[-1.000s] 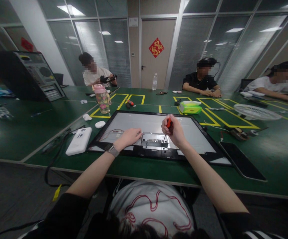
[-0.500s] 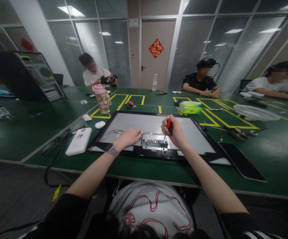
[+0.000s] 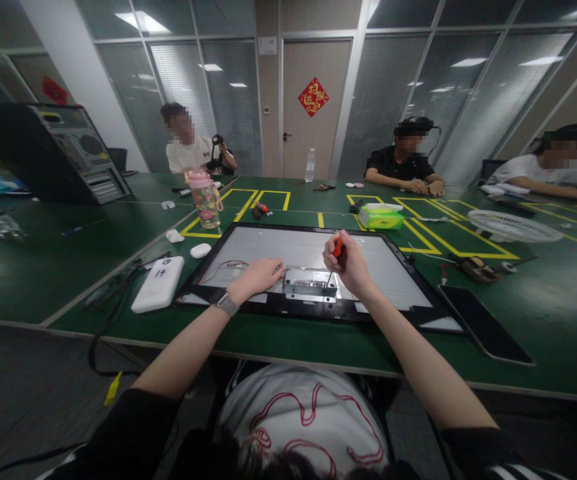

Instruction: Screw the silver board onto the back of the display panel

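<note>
My right fingers (image 3: 329, 259) grip an orange screwdriver (image 3: 339, 247), its shaft slanting down to the bracket (image 3: 301, 275) on the panel (image 3: 273, 239). My left fingers (image 3: 274, 264) rest by the bracket's left end. On the tabletop (image 3: 263, 333), a phone (image 3: 486, 325) lies right of the panel.

Both bare forearms, the left (image 3: 183, 353) and the right (image 3: 418, 353), slant inward from the near side toward the far. The left hand (image 3: 258, 277) lies low, back upward, fingers close together and pointing right. Apart from it on the right, the right hand (image 3: 352, 265) is held higher, fingers curled in a grip, its wrist nearly in line with the forearm.
</note>
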Tool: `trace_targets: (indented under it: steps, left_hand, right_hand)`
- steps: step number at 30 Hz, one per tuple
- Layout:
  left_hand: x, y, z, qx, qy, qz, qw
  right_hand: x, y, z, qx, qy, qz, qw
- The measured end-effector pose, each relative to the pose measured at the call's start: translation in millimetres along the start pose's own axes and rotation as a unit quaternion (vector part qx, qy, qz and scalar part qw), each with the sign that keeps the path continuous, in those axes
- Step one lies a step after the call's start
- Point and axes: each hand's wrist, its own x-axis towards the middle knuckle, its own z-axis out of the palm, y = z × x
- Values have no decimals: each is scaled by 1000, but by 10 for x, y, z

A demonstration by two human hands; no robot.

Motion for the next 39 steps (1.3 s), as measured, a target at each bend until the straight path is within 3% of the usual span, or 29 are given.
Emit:
trace_targets:
  steps: [18, 25, 31, 39]
  left_hand:
    - [-4, 3, -15, -9, -5, 3, 1000]
    - [-11, 6, -14, -7, 0, 4, 1000]
    - [-15, -2, -7, -6, 4, 10, 1000]
    - [3, -10, 9, -1, 0, 8, 1000]
  right_hand:
    - [-8, -25, 20, 7, 35, -11, 999]
    - [-6, -31, 35, 11, -10, 12, 1000]
    - [-3, -50, 41, 23, -11, 24, 999]
    - [-27, -24, 26, 58, -40, 3, 998]
